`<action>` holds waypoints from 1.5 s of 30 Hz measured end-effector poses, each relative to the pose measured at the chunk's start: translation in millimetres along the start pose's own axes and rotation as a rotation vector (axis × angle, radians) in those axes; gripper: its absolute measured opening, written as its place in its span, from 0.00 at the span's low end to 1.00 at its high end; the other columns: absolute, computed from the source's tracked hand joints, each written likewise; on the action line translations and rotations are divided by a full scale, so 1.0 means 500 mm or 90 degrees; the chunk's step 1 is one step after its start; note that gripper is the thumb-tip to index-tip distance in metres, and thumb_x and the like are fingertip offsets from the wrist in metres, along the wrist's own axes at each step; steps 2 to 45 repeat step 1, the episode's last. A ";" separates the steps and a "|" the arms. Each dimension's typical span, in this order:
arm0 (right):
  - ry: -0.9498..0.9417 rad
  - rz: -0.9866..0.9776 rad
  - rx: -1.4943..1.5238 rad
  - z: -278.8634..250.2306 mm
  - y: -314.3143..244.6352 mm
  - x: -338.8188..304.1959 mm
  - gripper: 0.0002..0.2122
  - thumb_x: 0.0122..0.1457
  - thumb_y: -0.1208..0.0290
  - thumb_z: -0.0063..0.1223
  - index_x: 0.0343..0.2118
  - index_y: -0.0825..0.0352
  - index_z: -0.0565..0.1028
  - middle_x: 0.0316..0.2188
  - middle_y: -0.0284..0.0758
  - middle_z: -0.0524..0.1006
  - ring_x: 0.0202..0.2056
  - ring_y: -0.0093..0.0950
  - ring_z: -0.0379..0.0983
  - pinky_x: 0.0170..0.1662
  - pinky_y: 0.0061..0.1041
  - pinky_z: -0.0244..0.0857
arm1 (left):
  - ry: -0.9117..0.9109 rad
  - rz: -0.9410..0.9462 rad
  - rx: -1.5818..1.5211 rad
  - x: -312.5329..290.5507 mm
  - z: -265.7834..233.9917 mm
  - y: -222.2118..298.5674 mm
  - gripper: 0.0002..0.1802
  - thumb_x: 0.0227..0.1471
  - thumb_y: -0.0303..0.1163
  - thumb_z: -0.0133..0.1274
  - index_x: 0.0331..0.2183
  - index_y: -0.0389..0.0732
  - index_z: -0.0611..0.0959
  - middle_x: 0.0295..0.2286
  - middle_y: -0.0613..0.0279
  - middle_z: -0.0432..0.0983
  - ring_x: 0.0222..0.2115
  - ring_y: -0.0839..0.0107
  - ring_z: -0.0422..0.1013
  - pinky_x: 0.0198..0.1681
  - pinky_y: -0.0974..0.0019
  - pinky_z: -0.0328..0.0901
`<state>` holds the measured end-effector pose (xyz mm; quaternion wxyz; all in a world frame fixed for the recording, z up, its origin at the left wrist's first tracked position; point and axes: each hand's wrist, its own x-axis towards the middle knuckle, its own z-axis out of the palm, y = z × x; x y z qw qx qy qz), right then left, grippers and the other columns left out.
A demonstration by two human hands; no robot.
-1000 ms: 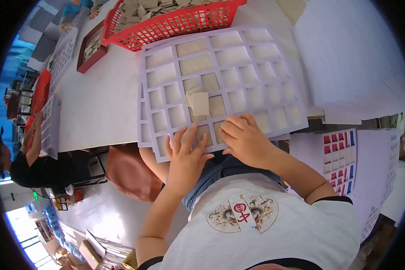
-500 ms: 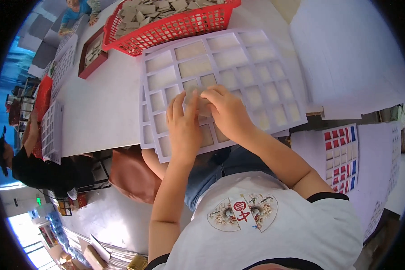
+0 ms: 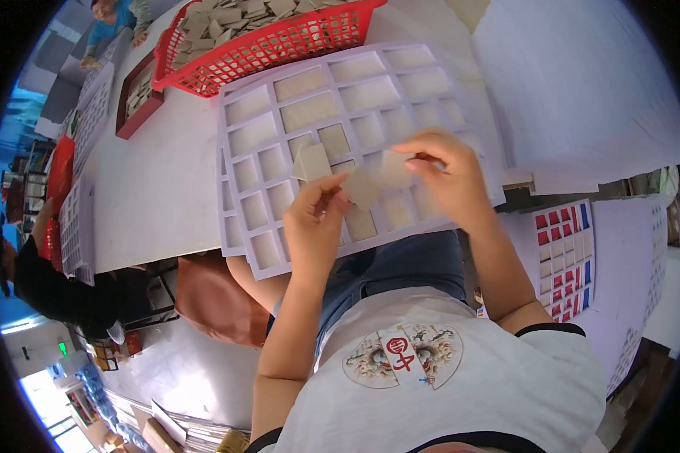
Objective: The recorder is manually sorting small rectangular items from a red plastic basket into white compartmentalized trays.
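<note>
A white sheet with rows of rectangular openings (image 3: 230,136) lies at the table's near edge, on top of another like it. My left hand (image 3: 315,220) is over its lower middle, thumb and forefinger pinching a small beige cardboard piece (image 3: 363,190). To the right, my right hand (image 3: 449,175) is raised a little, its fingertips closed on another beige cardboard piece (image 3: 395,171). A loose cardboard piece (image 3: 311,161) rests askew across the openings just beyond my left fingers. Beige surface shows in the openings; some look darker than others.
Beyond the sheet stands a red plastic basket (image 3: 279,53) heaped with cardboard pieces. A dark red tray (image 3: 138,113) is left of it. At far left a person in black (image 3: 53,291) works; another in blue (image 3: 113,30) sits farther back. Sheets with red and blue patches (image 3: 565,260) lie at right.
My hands have drawn apart, the right one moving right with a cardboard piece. Loose pieces now show between and beyond my fingers. The whole view has shifted slightly.
</note>
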<state>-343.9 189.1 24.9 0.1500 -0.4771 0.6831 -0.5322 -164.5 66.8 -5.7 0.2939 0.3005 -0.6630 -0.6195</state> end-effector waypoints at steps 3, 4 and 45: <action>-0.015 0.036 0.008 -0.028 0.012 -0.010 0.14 0.52 0.87 0.51 0.40 0.67 0.79 0.35 0.34 0.76 0.35 0.25 0.72 0.41 0.22 0.66 | -0.029 -0.015 -0.015 -0.010 0.006 -0.011 0.15 0.52 0.22 0.57 0.44 0.38 0.82 0.31 0.64 0.77 0.31 0.78 0.72 0.38 0.74 0.67; -0.015 0.036 0.008 -0.028 0.012 -0.010 0.14 0.52 0.87 0.51 0.40 0.67 0.79 0.35 0.34 0.76 0.35 0.25 0.72 0.41 0.22 0.66 | -0.029 -0.015 -0.015 -0.010 0.006 -0.011 0.15 0.52 0.22 0.57 0.44 0.38 0.82 0.31 0.64 0.77 0.31 0.78 0.72 0.38 0.74 0.67; -0.015 0.036 0.008 -0.028 0.012 -0.010 0.14 0.52 0.87 0.51 0.40 0.67 0.79 0.35 0.34 0.76 0.35 0.25 0.72 0.41 0.22 0.66 | -0.029 -0.015 -0.015 -0.010 0.006 -0.011 0.15 0.52 0.22 0.57 0.44 0.38 0.82 0.31 0.64 0.77 0.31 0.78 0.72 0.38 0.74 0.67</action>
